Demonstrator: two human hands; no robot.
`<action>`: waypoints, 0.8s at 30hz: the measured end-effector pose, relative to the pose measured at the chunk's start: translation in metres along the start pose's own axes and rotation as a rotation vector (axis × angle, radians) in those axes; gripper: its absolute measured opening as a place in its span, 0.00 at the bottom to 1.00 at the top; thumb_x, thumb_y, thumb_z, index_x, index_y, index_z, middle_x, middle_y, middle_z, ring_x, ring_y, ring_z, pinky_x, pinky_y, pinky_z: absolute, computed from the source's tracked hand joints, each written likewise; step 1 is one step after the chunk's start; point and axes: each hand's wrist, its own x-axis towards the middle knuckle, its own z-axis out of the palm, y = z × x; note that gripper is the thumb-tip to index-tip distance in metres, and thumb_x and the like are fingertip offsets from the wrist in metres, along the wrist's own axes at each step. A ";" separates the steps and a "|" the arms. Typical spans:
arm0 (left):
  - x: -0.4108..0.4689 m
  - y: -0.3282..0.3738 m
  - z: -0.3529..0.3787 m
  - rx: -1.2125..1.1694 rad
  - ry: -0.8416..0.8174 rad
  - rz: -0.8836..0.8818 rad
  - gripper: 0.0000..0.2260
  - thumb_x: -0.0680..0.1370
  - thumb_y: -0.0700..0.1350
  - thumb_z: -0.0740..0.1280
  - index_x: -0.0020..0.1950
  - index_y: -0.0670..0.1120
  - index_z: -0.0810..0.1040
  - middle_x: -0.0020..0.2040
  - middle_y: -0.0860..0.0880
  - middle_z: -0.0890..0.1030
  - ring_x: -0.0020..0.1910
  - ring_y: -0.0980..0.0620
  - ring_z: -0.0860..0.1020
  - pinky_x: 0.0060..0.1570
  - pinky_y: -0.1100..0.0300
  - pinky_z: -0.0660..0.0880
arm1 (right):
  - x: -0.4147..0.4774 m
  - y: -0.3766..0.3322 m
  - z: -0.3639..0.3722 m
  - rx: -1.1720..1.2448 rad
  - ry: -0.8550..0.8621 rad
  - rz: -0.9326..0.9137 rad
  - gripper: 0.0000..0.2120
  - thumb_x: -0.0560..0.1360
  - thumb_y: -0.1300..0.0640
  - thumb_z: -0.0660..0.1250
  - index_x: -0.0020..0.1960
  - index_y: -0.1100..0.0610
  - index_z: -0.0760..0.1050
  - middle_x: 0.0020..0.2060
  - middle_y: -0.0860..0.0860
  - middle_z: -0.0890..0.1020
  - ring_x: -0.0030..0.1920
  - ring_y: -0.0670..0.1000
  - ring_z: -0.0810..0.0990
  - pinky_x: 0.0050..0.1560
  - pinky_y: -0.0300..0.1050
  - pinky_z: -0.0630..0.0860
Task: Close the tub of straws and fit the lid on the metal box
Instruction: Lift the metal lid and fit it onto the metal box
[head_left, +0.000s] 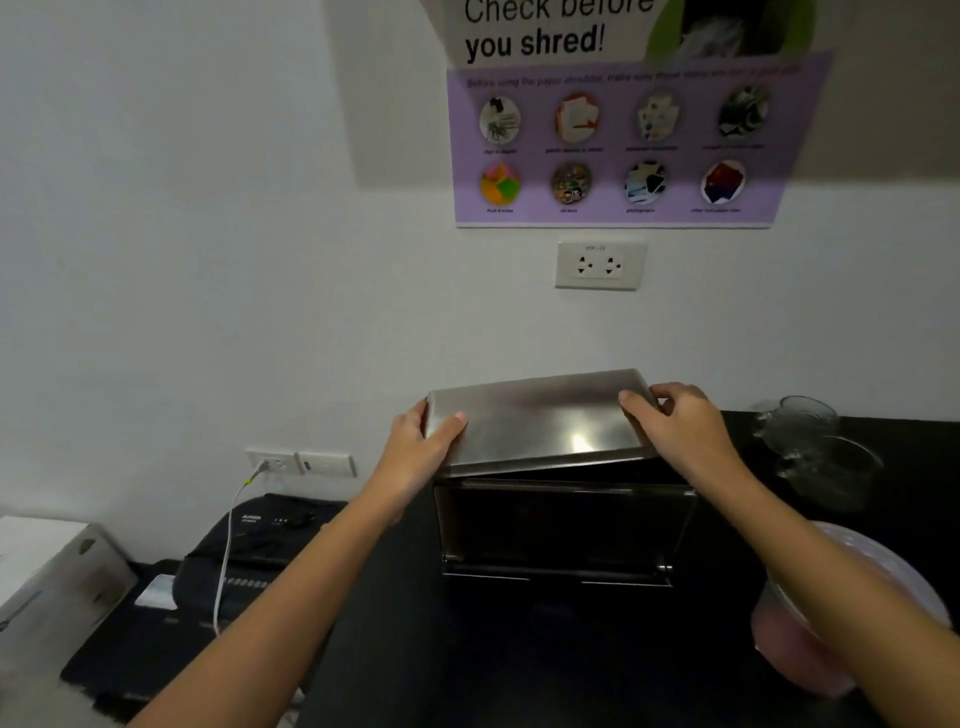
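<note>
Nearest me, at the right front edge of the counter, the tub sat under my right forearm with a pale round cover over it; I could not tell whether that cover was pressed home, nor see any straws, so I judged the tub step done or nearly done and left it at that. The step in hand was the second one, the lid onto the box. The box stood in the middle of the counter toward its back edge, its dark front facing me and its top open. Above it I held the lid by its two short ends: my left hand had its thumb on top and its fingers wrapped under the left end, and my right hand was clamped likewise on the right end. The lid was tilted, its near edge low and just over the box's front rim, its far edge raised toward the wall. I could not tell whether that near edge was touching the rim. As I judged it, the next move called for levelling the lid, squaring it with the rim on all sides, then lowering it evenly. Beyond, some clear glasses stood at the right back edge, near enough to mind my elbow.
</note>
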 end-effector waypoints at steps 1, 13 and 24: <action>0.000 0.000 0.001 0.022 -0.002 0.000 0.23 0.76 0.50 0.64 0.67 0.41 0.69 0.63 0.40 0.75 0.59 0.45 0.76 0.61 0.51 0.72 | -0.001 0.002 0.000 -0.008 0.010 -0.002 0.14 0.72 0.47 0.65 0.44 0.59 0.74 0.46 0.59 0.77 0.37 0.49 0.73 0.31 0.37 0.66; 0.004 0.001 0.012 0.164 -0.009 -0.018 0.29 0.76 0.54 0.63 0.73 0.44 0.60 0.70 0.44 0.67 0.67 0.46 0.69 0.68 0.52 0.65 | -0.007 0.012 -0.004 -0.135 -0.048 0.041 0.21 0.75 0.48 0.62 0.54 0.66 0.76 0.50 0.61 0.74 0.44 0.53 0.69 0.45 0.42 0.64; 0.010 -0.007 0.022 0.261 0.010 -0.021 0.31 0.76 0.56 0.61 0.74 0.44 0.56 0.71 0.43 0.64 0.70 0.46 0.65 0.58 0.63 0.58 | -0.001 0.013 -0.004 -0.307 -0.144 0.031 0.23 0.77 0.49 0.57 0.54 0.70 0.73 0.54 0.64 0.73 0.50 0.58 0.73 0.46 0.43 0.66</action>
